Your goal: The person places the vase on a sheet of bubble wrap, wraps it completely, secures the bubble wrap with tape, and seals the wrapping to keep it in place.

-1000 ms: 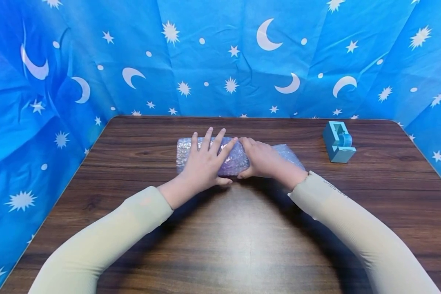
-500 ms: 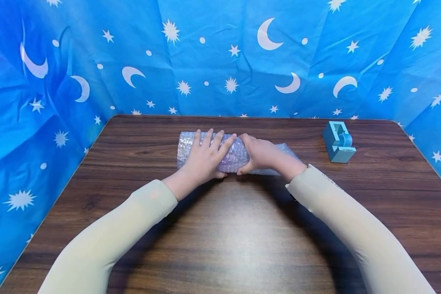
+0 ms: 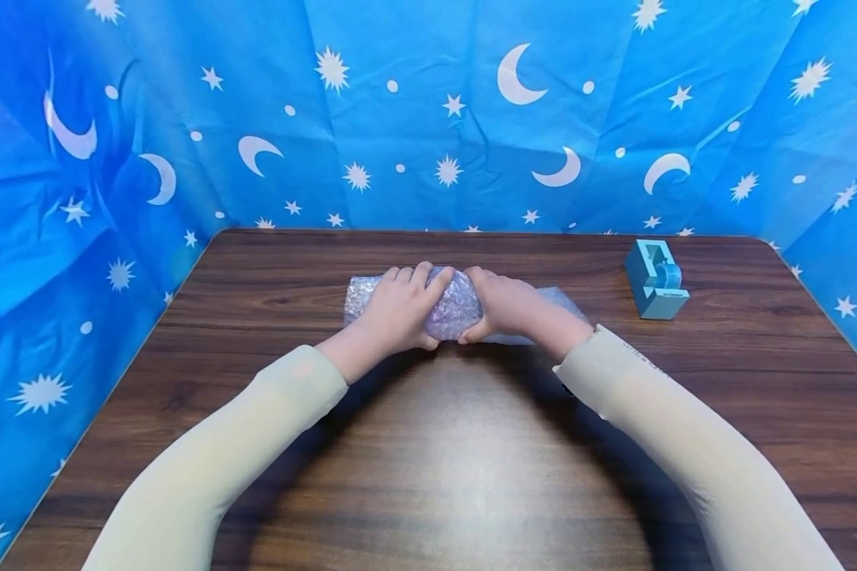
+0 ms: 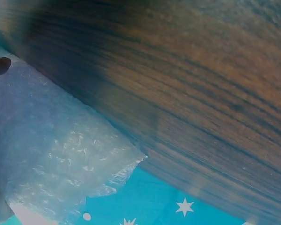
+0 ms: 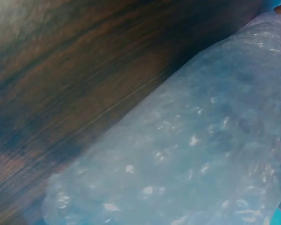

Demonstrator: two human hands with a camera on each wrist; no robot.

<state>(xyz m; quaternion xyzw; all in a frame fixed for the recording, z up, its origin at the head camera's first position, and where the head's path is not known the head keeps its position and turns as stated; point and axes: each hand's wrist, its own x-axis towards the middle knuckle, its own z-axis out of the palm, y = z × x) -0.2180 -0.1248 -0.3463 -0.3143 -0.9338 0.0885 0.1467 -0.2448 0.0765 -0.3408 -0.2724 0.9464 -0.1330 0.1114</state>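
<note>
A bundle of clear bubble wrap [image 3: 454, 308] lies across the far middle of the dark wooden table [image 3: 443, 444]. My left hand [image 3: 398, 311] curls over its left half, fingers bent over the top and thumb on the near side. My right hand [image 3: 509, 308] grips the right half the same way, with loose wrap sticking out past it. The left wrist view has the wrap's loose end [image 4: 61, 154] on the wood. The right wrist view is filled by the bubble wrap [image 5: 192, 154]. What is inside the wrap cannot be made out.
A light blue tape dispenser [image 3: 655, 279] stands at the far right of the table. A blue cloth with moons and stars [image 3: 428, 119] hangs close around the back and both sides.
My left hand's fingers went from spread flat on the wrap to curled round it. The bundle has been gathered tighter, and both hands have drawn slightly together.
</note>
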